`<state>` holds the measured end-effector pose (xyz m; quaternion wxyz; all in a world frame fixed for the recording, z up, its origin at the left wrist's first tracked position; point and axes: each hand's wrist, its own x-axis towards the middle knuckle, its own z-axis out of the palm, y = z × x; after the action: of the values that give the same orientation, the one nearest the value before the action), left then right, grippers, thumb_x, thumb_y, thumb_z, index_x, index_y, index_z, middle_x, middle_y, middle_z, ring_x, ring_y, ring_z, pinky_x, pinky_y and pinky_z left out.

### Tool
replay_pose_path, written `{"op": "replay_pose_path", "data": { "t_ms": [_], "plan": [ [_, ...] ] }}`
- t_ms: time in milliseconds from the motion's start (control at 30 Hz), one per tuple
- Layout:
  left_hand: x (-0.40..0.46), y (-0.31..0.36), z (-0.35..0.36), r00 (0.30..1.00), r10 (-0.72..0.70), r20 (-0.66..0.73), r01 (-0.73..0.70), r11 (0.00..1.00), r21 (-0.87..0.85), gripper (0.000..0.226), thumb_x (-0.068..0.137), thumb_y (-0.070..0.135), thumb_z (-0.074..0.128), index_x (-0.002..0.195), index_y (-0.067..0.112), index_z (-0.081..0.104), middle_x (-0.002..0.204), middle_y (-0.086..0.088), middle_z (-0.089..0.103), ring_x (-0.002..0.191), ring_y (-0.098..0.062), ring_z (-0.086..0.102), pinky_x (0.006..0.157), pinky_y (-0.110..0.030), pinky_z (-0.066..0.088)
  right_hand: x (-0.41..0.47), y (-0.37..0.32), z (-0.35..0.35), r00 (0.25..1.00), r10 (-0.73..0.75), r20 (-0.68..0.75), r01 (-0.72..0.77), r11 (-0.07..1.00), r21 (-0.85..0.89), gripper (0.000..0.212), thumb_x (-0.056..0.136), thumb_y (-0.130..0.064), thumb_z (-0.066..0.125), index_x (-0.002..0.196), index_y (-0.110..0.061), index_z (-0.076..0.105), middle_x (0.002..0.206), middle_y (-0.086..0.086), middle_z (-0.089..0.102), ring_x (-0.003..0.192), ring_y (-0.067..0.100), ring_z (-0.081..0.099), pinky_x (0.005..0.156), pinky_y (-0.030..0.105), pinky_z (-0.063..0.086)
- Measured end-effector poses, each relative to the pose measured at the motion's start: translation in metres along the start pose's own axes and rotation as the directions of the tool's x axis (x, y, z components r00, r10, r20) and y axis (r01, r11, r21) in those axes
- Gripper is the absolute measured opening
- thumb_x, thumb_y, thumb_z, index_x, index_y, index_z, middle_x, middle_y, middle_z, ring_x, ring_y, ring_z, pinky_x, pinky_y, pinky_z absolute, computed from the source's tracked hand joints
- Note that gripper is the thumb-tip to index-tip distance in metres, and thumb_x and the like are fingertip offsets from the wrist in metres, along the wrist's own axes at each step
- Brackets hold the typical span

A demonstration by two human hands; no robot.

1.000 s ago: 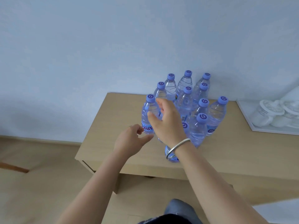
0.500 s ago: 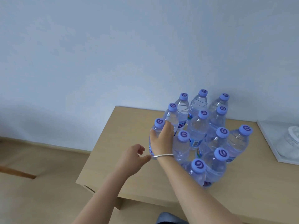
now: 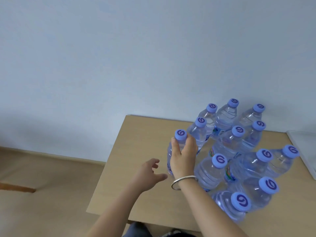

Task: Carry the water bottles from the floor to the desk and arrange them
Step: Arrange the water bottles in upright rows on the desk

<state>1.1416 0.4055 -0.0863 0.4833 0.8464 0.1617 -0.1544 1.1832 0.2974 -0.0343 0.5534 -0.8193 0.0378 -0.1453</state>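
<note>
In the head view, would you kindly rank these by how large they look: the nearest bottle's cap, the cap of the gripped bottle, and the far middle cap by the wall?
1. Nearest cap, largest.
2. Gripped bottle's cap and far middle cap look about alike, so I won't rank them.
All caps seem identical; nearness to the camera makes the difference.

Single head-worn wide-angle view, looking forward and down from above front edge of tan wooden desk [image 3: 145,168], facing pale blue wall [image 3: 119,57]; close range, forearms entering from bottom.
</note>
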Motion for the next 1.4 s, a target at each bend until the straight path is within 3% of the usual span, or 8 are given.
{"op": "replay_pose_path", "data": {
  "t_ms": [167,367,633,733,900,1033,1200,1400],
  "plan": [
    [0.013,0.000,-0.046,0.993,0.099,0.064,-0.099,0.995,0.002,0.076,0.072,0.032,0.078,0.138,0.024,0.040,0.121,0.008,0.050,0.104,-0.012,0.050,0.080,-0.022,0.039,0.013,-0.040,0.013,1.000,-0.003,0.004,0.002,0.995,0.104,0.020,0.089,-0.019,0.058,0.100,-0.003,0.056,0.099,0.009,0.059,0.098,0.027,0.053,0.090,0.037,0.043],
    [0.019,0.015,-0.108,0.934,0.338,0.116,-0.320,0.935,-0.151,0.066,0.067,0.025,0.083,0.122,0.038,0.048,0.112,0.021,0.061,0.105,0.004,0.055,0.082,-0.014,0.045,0.032,-0.104,0.027,0.997,-0.029,0.077,0.002,0.945,0.327,0.006,0.086,-0.025,0.061,0.086,-0.029,0.057,0.076,-0.020,0.059,0.069,-0.010,0.054,0.063,0.003,0.040],
    [0.001,0.017,-0.149,0.830,0.542,0.134,-0.386,0.730,-0.564,0.038,0.054,0.015,0.080,0.090,0.018,0.068,0.082,-0.002,0.071,0.072,-0.013,0.066,0.062,-0.021,0.051,0.052,-0.159,0.042,0.956,-0.092,0.277,-0.038,0.901,0.432,0.013,0.077,-0.021,0.073,0.082,-0.024,0.061,0.076,-0.012,0.061,0.077,0.007,0.060,0.074,0.024,0.046],
    [-0.003,0.013,-0.162,0.770,0.594,0.231,-0.356,0.702,-0.617,0.038,0.057,0.021,0.076,0.089,0.003,0.063,0.075,-0.003,0.067,0.064,-0.015,0.059,0.056,-0.021,0.046,0.059,-0.164,0.041,0.879,-0.089,0.469,-0.157,0.874,0.459,0.018,0.075,-0.017,0.072,0.084,-0.021,0.056,0.085,-0.003,0.061,0.079,0.011,0.060,0.079,0.034,0.050],
    [-0.008,0.012,-0.176,0.701,0.608,0.372,-0.203,0.671,-0.713,0.083,0.050,0.053,0.082,0.106,-0.001,0.055,0.088,-0.001,0.070,0.078,-0.015,0.066,0.067,-0.022,0.051,0.065,-0.168,0.041,0.649,-0.215,0.730,-0.301,0.808,0.506,0.019,0.080,-0.022,0.055,0.097,-0.014,0.056,0.093,0.005,0.063,0.090,0.025,0.061,0.079,0.039,0.050],
    [-0.013,0.018,-0.182,0.712,0.594,0.375,-0.185,0.674,-0.715,0.082,0.053,0.054,0.082,0.112,0.005,0.054,0.096,0.001,0.071,0.089,-0.014,0.067,0.075,-0.023,0.052,0.066,-0.172,0.056,0.669,-0.275,0.691,-0.236,0.802,0.548,0.017,0.084,-0.026,0.055,0.093,-0.013,0.060,0.089,0.007,0.065,0.083,0.026,0.064,0.077,0.041,0.051],
    [-0.013,0.025,-0.183,0.801,0.557,0.219,-0.356,0.737,-0.575,0.039,0.059,0.031,0.075,0.091,0.011,0.064,0.077,0.006,0.069,0.072,-0.006,0.065,0.065,-0.016,0.049,0.077,-0.167,0.059,0.633,-0.307,0.711,-0.159,0.847,0.507,0.020,0.080,-0.032,0.060,0.092,-0.016,0.061,0.087,0.001,0.067,0.085,0.021,0.064,0.083,0.046,0.040],
    [-0.007,0.024,-0.176,0.855,0.501,0.135,-0.339,0.736,-0.586,0.044,0.051,0.032,0.079,0.090,0.015,0.068,0.081,0.002,0.072,0.077,-0.009,0.067,0.066,-0.018,0.051,0.086,-0.159,0.062,0.633,-0.277,0.722,-0.210,0.837,0.505,0.021,0.081,-0.030,0.059,0.093,-0.013,0.060,0.092,0.006,0.064,0.091,0.030,0.057,0.086,0.047,0.043]
  ]
}}
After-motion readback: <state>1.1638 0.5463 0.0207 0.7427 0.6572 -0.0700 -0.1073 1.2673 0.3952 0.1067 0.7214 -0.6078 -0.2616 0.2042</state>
